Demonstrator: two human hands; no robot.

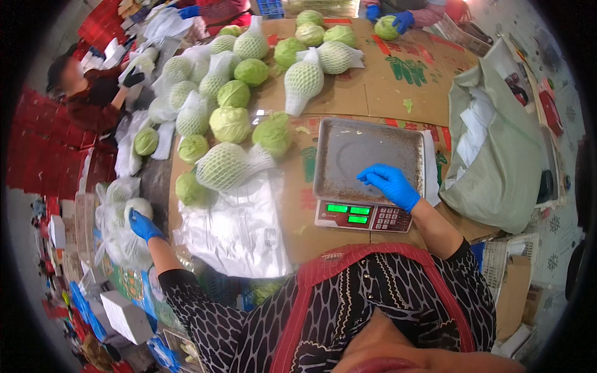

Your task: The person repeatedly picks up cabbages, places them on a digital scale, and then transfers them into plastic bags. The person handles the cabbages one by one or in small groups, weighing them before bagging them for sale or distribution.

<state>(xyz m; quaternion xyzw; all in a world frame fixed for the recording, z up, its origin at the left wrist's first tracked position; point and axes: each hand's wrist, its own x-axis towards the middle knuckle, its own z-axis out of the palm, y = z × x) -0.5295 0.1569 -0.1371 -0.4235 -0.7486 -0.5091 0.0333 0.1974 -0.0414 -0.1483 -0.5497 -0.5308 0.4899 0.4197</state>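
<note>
My left hand (145, 224), in a blue glove, reaches to the far left and rests against a wrapped cabbage (138, 208) among several bagged ones; its fingertips are partly hidden, so a grip is not certain. Over the metal pan of a digital scale (368, 158) hovers my right hand (389, 185), gloved in blue, fingers loosely bent, with nothing visible in it. A cabbage in a white foam net (226, 166) lies between my hands, on the upper edge of flat white plastic bags (238, 224). Bare cabbages (230, 124) and netted ones (192, 114) are grouped beyond it.
Cardboard sheets (392, 98) cover the table. A large pale-green sack (503, 140) holding white material stands at the right. Two netted cabbages (304, 84) lie behind the scale. Across the table, a co-worker's blue gloves (402, 21) touch a cabbage; other co-workers are at the upper left.
</note>
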